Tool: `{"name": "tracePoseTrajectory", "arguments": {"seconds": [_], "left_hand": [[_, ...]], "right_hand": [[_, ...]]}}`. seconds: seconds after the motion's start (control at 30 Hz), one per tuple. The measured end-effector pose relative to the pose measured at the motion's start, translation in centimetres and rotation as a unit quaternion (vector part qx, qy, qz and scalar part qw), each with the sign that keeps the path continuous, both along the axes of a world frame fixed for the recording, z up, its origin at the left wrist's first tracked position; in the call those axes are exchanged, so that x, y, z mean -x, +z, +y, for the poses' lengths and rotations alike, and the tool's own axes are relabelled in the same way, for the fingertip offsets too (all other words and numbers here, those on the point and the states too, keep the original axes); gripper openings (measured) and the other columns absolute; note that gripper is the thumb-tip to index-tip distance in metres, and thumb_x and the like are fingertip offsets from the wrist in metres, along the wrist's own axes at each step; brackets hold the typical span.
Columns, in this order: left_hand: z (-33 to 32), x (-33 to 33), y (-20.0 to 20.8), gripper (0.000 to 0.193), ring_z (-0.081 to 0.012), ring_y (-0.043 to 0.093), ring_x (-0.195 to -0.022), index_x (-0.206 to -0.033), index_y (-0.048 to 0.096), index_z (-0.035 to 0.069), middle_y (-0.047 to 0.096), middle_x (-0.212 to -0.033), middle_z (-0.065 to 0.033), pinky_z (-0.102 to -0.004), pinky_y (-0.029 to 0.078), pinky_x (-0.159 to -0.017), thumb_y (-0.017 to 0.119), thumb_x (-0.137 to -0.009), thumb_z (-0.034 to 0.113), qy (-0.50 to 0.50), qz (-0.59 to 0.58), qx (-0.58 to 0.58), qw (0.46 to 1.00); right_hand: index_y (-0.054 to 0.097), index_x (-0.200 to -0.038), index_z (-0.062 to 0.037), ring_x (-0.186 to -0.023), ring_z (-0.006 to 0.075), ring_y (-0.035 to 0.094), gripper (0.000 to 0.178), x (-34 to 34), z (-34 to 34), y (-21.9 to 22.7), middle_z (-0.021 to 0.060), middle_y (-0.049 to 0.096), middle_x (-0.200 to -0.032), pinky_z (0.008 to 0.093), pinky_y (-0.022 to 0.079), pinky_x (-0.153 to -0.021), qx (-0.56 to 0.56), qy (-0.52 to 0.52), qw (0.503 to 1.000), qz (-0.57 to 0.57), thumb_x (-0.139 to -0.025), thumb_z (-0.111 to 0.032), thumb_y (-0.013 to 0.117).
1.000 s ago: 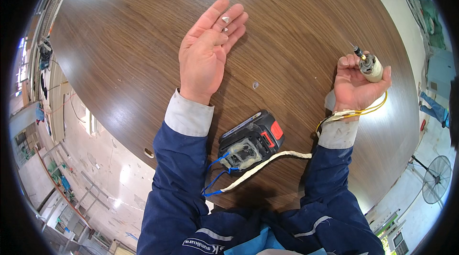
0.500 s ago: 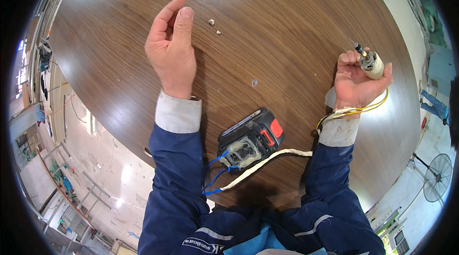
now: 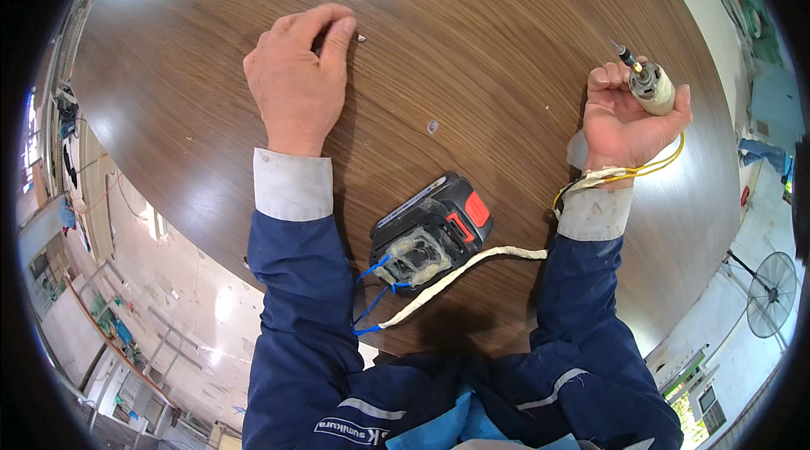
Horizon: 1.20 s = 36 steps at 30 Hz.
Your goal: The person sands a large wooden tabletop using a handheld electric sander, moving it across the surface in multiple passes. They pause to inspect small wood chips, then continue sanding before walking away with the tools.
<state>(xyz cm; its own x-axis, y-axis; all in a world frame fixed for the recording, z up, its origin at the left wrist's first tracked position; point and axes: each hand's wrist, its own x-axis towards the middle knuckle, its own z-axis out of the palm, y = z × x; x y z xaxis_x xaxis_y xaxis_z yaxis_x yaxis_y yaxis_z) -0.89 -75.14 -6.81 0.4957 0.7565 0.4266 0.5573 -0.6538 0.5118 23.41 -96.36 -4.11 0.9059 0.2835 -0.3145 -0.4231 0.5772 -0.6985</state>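
Note:
My left hand [image 3: 297, 79] is over the far left part of the table, thumb and forefinger closed in a pinch. A small white fragment [image 3: 361, 37] shows just beside its fingertips; whatever the pinch holds is hidden. My right hand [image 3: 626, 125], palm up, grips a small motor drill [image 3: 653, 92] wrapped in pale tape. Its black chuck [image 3: 627, 57] carries a thin bit pointing up and away. Yellow wires [image 3: 662, 167] run from the drill past my wrist. Between my forearms lies a black and red battery pack [image 3: 434, 231], with blue wires joined to a pale taped cable [image 3: 456, 280].
A small clear piece [image 3: 433, 126] and a tiny crumb [image 3: 547, 107] lie on the brown wood-grain table [image 3: 472, 20]. The curved table edge runs along the left. A standing fan [image 3: 769, 294] is off at the right, beyond the table.
My left hand has come down to the white fragments and its fingers have closed; only one fragment still shows. The view has shifted slightly. My right hand keeps hold of the drill.

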Motion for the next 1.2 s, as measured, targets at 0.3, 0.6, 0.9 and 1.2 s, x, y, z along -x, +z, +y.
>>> {"name": "tracePoseTrajectory", "arguments": {"seconds": [0.3, 0.6, 0.9, 1.2], "left_hand": [[-0.8, 1.6, 2.1, 0.015, -0.0028, 0.059, -0.079, -0.107, 0.077, 0.002, 0.070, -0.091, 0.0051, -0.0191, 0.047, -0.072, 0.076, -0.092, 0.004, -0.162, -0.124, 0.399, 0.894], [-0.2, 2.1, 3.9, 0.033, -0.0018, 0.051, -0.072, -0.107, 0.072, 0.005, 0.058, -0.086, 0.0077, -0.0189, 0.043, -0.065, 0.089, -0.079, 0.007, -0.207, 0.026, 0.538, 0.817], [-4.4, -1.8, 5.2, 0.066, -0.0207, 0.053, -0.065, -0.083, 0.052, 0.008, 0.054, -0.070, -0.0026, -0.0366, 0.047, -0.063, 0.100, -0.055, 0.044, -0.088, 0.270, 0.225, 0.932], [-4.3, -1.2, 4.9, 0.061, -0.0263, 0.055, -0.070, -0.088, 0.054, 0.007, 0.055, -0.074, -0.0074, -0.0397, 0.048, -0.067, 0.096, -0.062, 0.043, -0.065, 0.278, 0.256, 0.924]], "right_hand": [[0.061, -0.100, 0.0046, -0.071, 0.0262, 0.051, 0.063, -0.8, -0.7, -0.8, 0.0134, 0.055, -0.083, 0.0408, 0.044, -0.068, -0.030, 0.044, 0.999, -0.002, -0.091, -0.058, 0.055], [0.057, -0.099, 0.0058, -0.078, 0.0285, 0.046, 0.058, -2.0, -1.9, -2.0, 0.0151, 0.050, -0.083, 0.0424, 0.043, -0.073, -0.057, 0.060, 0.997, 0.003, -0.095, -0.052, 0.050], [0.065, -0.100, 0.0001, -0.068, 0.0220, 0.056, 0.040, -0.7, -0.9, -0.6, 0.0091, 0.059, -0.077, 0.0388, 0.049, -0.063, -0.060, 0.027, 0.997, -0.025, -0.097, -0.040, 0.063], [0.062, -0.100, 0.0032, -0.076, 0.0277, 0.055, 0.056, -1.3, -1.6, -1.6, 0.0142, 0.060, -0.086, 0.0417, 0.048, -0.070, -0.106, 0.064, 0.991, 0.040, -0.097, -0.051, 0.052]]}}
